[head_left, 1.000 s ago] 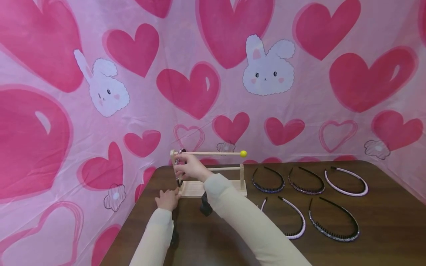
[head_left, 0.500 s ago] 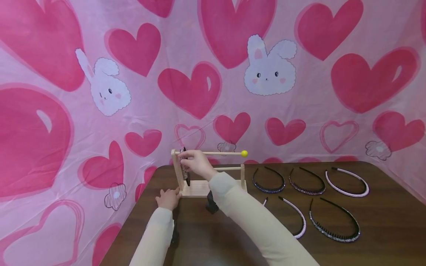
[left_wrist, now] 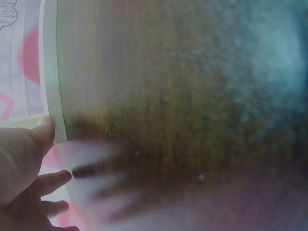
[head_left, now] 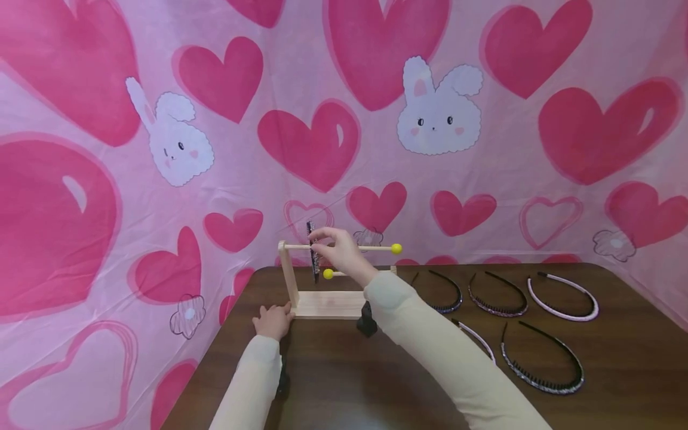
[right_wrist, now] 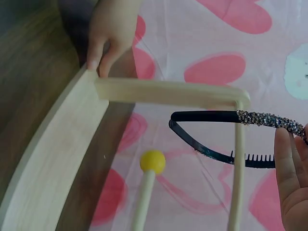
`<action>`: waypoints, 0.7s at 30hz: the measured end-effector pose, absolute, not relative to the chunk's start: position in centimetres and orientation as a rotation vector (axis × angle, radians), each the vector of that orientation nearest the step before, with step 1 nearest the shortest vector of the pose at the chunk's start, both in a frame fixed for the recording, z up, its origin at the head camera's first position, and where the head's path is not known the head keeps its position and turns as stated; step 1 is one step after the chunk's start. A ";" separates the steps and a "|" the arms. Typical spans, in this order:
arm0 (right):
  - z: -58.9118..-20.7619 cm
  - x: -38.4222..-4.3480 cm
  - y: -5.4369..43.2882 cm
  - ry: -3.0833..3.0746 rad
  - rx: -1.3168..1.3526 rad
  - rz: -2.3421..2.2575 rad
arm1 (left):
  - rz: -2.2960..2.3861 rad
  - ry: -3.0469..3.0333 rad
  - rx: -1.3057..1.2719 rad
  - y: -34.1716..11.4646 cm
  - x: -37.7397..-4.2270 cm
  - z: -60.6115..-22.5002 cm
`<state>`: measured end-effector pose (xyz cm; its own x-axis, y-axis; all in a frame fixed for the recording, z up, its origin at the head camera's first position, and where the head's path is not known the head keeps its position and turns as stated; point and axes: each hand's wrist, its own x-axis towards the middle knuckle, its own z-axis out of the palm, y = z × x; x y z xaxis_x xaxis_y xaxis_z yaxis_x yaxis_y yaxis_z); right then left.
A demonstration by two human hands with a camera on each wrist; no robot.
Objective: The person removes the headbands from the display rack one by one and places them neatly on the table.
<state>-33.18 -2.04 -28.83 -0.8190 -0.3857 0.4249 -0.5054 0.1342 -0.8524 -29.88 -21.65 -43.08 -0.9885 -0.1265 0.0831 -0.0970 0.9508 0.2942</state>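
Note:
My right hand (head_left: 342,249) pinches a glittery, toothed headband (head_left: 314,257) on the upper rod (head_left: 376,248) of a wooden stand. In the right wrist view, the rod runs through the loop of the headband (right_wrist: 207,116), whose black ends are near each other. Fingertips of the right hand (right_wrist: 293,187) lie on its sequined part. My left hand (head_left: 272,322) rests on the table at the left end of the stand's base (head_left: 330,303). Its thumb (left_wrist: 46,129) touches the wood edge, with the other fingers spread.
A lower rod with a yellow ball (head_left: 328,274) on its end points left below the upper rod. On the right of the brown table (head_left: 333,370) lie several headbands, among them a white one (head_left: 583,310) and a silvery one (head_left: 559,385). A heart-patterned cloth hangs behind.
My right hand has carried the headband right along the upper rod and slightly up, away from the left upright. The lower rod's yellow ball has come into sight. My left hand stays put.

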 end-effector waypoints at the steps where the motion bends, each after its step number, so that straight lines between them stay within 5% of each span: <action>1: -28.8 -33.2 -1.5 -2.274 0.910 1.777 | -0.446 -3.001 0.170 -21.6 -29.9 -43.1; 21: -27.1 -32.7 6.6 -2.111 0.882 1.821 | -0.429 -2.975 0.139 -21.5 -29.4 -43.1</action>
